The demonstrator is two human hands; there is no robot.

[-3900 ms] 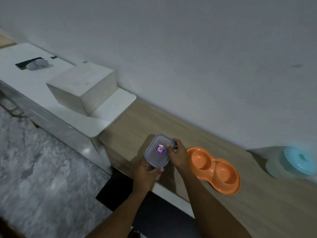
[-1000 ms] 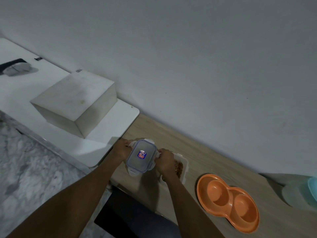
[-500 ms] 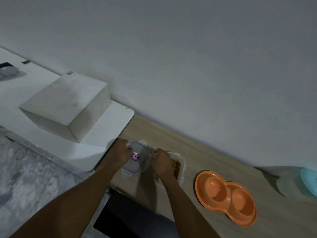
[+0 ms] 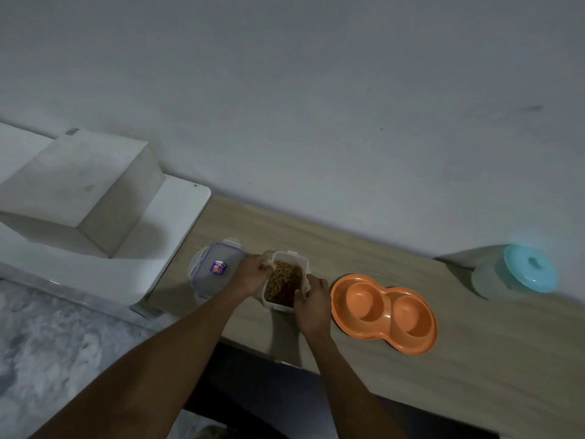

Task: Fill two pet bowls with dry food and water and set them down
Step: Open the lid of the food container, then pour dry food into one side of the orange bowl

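Note:
An open clear plastic container of brown dry food stands on the wooden counter. My left hand grips its left side and my right hand grips its right side. The container's lid, clear with a blue rim and a small sticker, lies flat on the counter just to the left. An orange double pet bowl sits to the right of the container, both wells empty. A translucent jug with a turquoise lid stands at the far right against the wall.
A white box rests on a white shelf left of the counter. The wall runs close behind everything. Below the counter's front edge lie a dark gap and a marbled grey floor.
The lid came off the container and now lies on the counter to the left. Both hands moved from the lid onto the open container of food.

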